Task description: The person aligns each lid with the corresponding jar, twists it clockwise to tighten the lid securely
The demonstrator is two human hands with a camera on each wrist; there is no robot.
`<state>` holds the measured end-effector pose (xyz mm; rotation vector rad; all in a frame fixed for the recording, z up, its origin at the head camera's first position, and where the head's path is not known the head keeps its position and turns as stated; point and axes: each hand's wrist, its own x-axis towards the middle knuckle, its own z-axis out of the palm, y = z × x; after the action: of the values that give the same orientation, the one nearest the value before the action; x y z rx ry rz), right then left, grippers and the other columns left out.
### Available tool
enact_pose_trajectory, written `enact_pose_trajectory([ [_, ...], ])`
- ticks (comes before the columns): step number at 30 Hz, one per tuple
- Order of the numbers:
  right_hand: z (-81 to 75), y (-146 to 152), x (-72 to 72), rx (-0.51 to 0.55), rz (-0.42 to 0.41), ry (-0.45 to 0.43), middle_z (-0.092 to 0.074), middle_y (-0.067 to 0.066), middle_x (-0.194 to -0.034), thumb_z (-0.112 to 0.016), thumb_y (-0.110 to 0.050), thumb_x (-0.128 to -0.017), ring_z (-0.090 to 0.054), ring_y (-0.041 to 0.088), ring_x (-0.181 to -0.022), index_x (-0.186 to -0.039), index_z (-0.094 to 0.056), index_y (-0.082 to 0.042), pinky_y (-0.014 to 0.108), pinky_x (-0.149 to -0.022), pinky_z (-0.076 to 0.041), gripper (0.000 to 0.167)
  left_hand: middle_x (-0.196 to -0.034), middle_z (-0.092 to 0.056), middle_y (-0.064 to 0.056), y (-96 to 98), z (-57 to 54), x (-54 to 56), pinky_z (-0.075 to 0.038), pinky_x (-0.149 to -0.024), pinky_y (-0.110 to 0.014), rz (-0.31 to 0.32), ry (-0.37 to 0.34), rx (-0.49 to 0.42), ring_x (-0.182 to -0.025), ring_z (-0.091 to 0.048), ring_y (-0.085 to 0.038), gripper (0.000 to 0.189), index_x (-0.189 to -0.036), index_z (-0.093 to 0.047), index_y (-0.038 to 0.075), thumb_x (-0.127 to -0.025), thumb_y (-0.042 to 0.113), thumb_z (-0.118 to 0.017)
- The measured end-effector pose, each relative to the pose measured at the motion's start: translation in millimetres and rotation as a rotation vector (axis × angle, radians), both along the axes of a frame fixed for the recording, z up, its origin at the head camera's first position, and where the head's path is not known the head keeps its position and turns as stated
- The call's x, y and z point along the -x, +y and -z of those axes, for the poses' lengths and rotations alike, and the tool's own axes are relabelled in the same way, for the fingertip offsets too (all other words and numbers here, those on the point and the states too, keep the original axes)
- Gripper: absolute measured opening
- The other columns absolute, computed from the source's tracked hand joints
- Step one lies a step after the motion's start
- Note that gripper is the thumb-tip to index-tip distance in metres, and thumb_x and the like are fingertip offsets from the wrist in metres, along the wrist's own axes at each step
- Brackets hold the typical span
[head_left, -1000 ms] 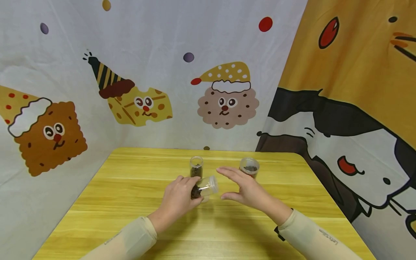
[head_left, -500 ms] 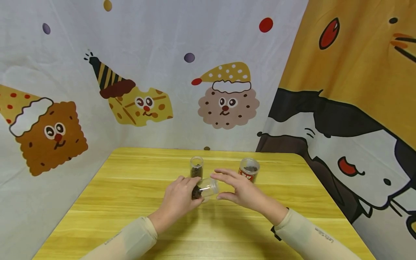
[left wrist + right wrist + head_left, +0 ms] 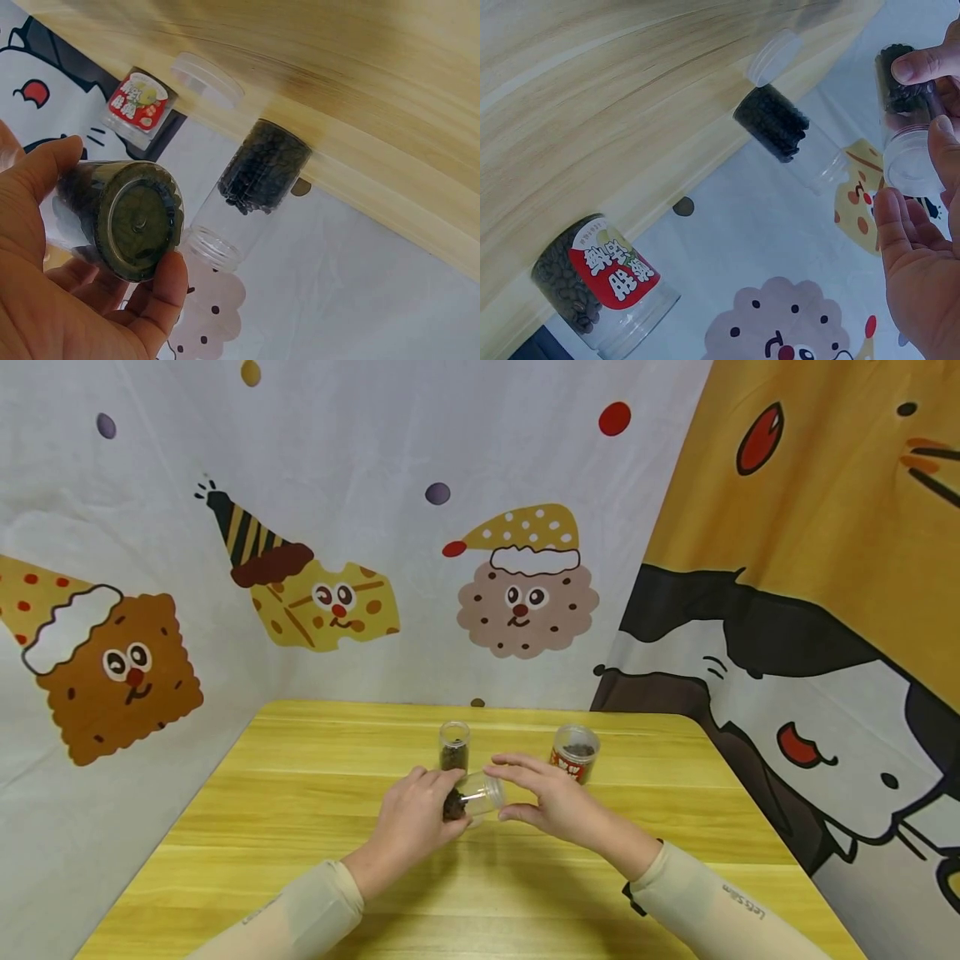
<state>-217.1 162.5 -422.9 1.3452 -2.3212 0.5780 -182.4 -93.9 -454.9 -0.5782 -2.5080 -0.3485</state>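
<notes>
My left hand (image 3: 412, 814) grips a clear plastic jar (image 3: 471, 796) by its base end and tilts it on its side. Dark pieces lie toward the base. The mouth end, with its translucent lid (image 3: 913, 161), points right. My right hand (image 3: 562, 799) has thumb and fingertips on opposite sides of that lid, pinching it. Just behind stands a narrower clear jar (image 3: 453, 753) without a lid, about half full of small black grains. A loose translucent lid (image 3: 208, 79) lies on the table beside it, mostly hidden behind the held jar in the head view.
A wider clear jar (image 3: 575, 758) with a red label and dark bean-like pieces stands beyond my right hand. Everything is on a yellow wood-grain table (image 3: 300, 777). Cartoon-printed cloth (image 3: 360, 460) hangs at the back and both sides.
My right hand has moved left, and its thumb and fingers have closed in around the lid of the held jar. My left hand and the standing jars stay put.
</notes>
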Motion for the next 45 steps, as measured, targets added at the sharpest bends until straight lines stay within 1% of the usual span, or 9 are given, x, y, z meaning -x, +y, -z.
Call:
enact_pose_trajectory([
  [6, -0.3, -2.5, -0.3, 0.002, -0.013, 0.012, -0.071, 0.012, -0.139, -0.093, -0.024, -0.081, -0.072, 0.027, -0.124, -0.139, -0.07, -0.01, 0.036, -0.097, -0.064, 0.065, -0.109, -0.081, -0.002, 0.0, -0.2, -0.4, -0.061, -0.066, -0.033, 0.001, -0.005, -0.006, -0.086, -0.068, -0.018, 0.068, -0.125, -0.075, 0.016, -0.071, 0.049, -0.099],
  [10, 0.9, -3.7, 0.5, 0.005, -0.019, 0.022, -0.073, 0.012, -0.135, -0.093, -0.023, -0.08, -0.073, 0.027, -0.122, -0.137, -0.071, -0.009, 0.035, -0.096, -0.064, 0.063, -0.108, -0.081, -0.002, -0.4, 0.9, -0.2, -0.06, -0.066, -0.032, 0.003, 0.005, 0.002, -0.085, -0.068, -0.017, 0.068, -0.124, -0.075, 0.015, -0.07, 0.049, -0.1],
  [15, 2.1, -5.3, 0.8, 0.01, -0.018, -0.001, -0.072, 0.013, -0.134, -0.093, -0.023, -0.081, -0.074, 0.026, -0.119, -0.136, -0.071, -0.009, 0.032, -0.093, -0.065, 0.061, -0.107, -0.081, -0.002, -1.0, 1.3, -0.6, -0.06, -0.066, -0.031, 0.008, 0.009, 0.004, -0.084, -0.068, -0.017, 0.068, -0.124, -0.074, 0.016, -0.07, 0.049, -0.099],
  [22, 1.7, -4.9, -0.5, 0.025, -0.026, -0.064, -0.07, 0.014, -0.139, -0.092, -0.021, -0.083, -0.077, 0.021, -0.105, -0.137, -0.07, -0.009, 0.025, -0.084, -0.065, 0.06, -0.108, -0.081, -0.002, -0.3, -0.8, -1.2, -0.06, -0.066, -0.031, 0.01, -0.006, -0.004, -0.085, -0.068, -0.016, 0.067, -0.125, -0.074, 0.015, -0.072, 0.048, -0.099],
  [29, 0.2, -5.0, 0.0, 0.022, -0.045, -0.104, -0.071, 0.018, -0.14, -0.091, -0.02, -0.085, -0.078, 0.022, -0.104, -0.14, -0.067, -0.007, 0.034, -0.085, -0.067, 0.061, -0.107, -0.081, -0.002, 0.3, -1.7, -1.0, -0.06, -0.066, -0.032, 0.008, 0.0, -0.009, -0.084, -0.068, -0.018, 0.068, -0.123, -0.075, 0.015, -0.07, 0.049, -0.1],
  [34, -1.3, -4.9, 0.0, 0.018, -0.046, -0.13, -0.071, 0.015, -0.139, -0.09, -0.02, -0.086, -0.078, 0.022, -0.105, -0.14, -0.067, -0.007, 0.034, -0.086, -0.066, 0.06, -0.107, -0.081, -0.003, 0.5, -2.1, -1.2, -0.061, -0.066, -0.033, 0.011, -0.007, -0.01, -0.085, -0.068, -0.018, 0.067, -0.124, -0.074, 0.015, -0.071, 0.048, -0.099],
  [38, -2.5, -4.8, -0.1, 0.012, -0.037, -0.139, -0.073, 0.012, -0.138, -0.089, -0.021, -0.087, -0.077, 0.021, -0.105, -0.14, -0.066, -0.006, 0.033, -0.087, -0.066, 0.06, -0.106, -0.081, -0.002, 1.0, -2.0, -0.9, -0.06, -0.066, -0.032, 0.007, 0.008, -0.006, -0.084, -0.068, -0.017, 0.067, -0.123, -0.075, 0.015, -0.07, 0.047, -0.1],
  [45, -3.9, -5.2, -0.8, 0.0, -0.018, -0.165, -0.073, 0.011, -0.137, -0.087, -0.024, -0.089, -0.076, 0.02, -0.104, -0.142, -0.065, -0.007, 0.035, -0.086, -0.066, 0.06, -0.104, -0.081, -0.001, 1.1, -1.9, -0.9, -0.06, -0.065, -0.032, 0.008, 0.004, -0.013, -0.083, -0.067, -0.017, 0.065, -0.121, -0.075, 0.016, -0.07, 0.048, -0.1],
])
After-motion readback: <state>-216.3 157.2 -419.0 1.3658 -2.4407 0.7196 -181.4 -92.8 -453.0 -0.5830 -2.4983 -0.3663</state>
